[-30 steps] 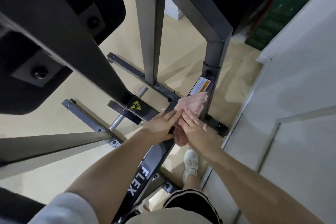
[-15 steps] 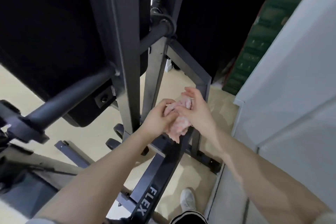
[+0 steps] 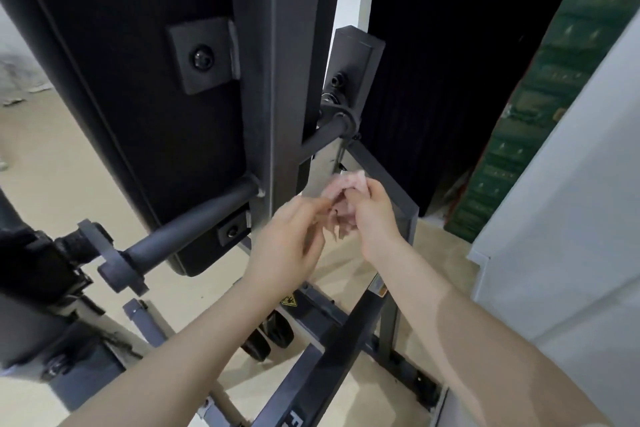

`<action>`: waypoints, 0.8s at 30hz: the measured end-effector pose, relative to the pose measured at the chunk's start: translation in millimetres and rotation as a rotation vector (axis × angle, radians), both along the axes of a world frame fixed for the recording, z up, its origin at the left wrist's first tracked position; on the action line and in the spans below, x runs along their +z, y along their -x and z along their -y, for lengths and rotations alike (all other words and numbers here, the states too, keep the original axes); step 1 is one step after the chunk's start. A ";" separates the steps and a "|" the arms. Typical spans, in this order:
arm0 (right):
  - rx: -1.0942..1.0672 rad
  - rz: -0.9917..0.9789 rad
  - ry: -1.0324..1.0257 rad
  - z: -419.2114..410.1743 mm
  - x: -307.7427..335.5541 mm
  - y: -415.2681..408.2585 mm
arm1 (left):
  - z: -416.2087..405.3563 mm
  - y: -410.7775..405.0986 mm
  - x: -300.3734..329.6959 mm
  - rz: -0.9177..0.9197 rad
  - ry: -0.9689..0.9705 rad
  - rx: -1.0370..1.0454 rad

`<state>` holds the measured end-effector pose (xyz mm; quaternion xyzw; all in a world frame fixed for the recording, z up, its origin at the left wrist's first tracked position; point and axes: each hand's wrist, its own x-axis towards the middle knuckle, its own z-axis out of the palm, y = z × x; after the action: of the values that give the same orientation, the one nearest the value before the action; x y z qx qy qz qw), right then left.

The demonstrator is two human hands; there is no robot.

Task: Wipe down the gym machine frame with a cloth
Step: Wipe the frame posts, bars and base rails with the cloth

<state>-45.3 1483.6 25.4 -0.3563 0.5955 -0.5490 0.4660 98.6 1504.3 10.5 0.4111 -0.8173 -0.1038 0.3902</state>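
A crumpled pink cloth (image 3: 344, 199) is held up between both hands in front of the dark upright of the gym machine frame (image 3: 287, 80), just right of centre. The cloth is gripped by the curled fingers of the right hand (image 3: 375, 215), whose forearm is stretched in from 5 o'clock. Its lower left edge is pinched by the blurred left hand (image 3: 289, 243), raised from 7 o'clock.
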 end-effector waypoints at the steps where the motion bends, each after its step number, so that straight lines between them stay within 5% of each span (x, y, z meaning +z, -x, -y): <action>1: 0.065 0.064 0.094 0.2 8.6 -7.9 | 0.6 -4.6 7.5 -0.030 0.132 0.042; 4: 0.332 0.302 0.298 -1.3 28.1 -34.9 | 7.5 -15.2 23.2 -0.103 0.398 0.173; 7: 0.400 0.423 0.320 -4.0 25.6 -43.7 | 15.0 -21.1 29.3 -0.114 0.285 0.247; 11: 0.314 -0.031 0.294 -10.8 25.8 -41.5 | 20.5 -27.1 33.5 -0.115 0.148 0.198; 16: 0.216 -0.054 0.535 0.6 67.0 -45.4 | 21.7 -22.5 47.0 -0.139 0.151 0.119; 21: 0.262 -0.014 0.322 -2.4 26.3 -59.0 | 19.8 -19.0 47.4 -0.167 0.106 0.096; 24: 0.121 -0.231 0.435 9.0 49.1 -59.2 | 21.3 -20.3 46.8 -0.171 0.112 0.089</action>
<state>13.9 1474.5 74.6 -0.5434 0.4902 -0.5912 0.3392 118.9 1483.0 57.2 0.4143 -0.7664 -0.0751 0.4850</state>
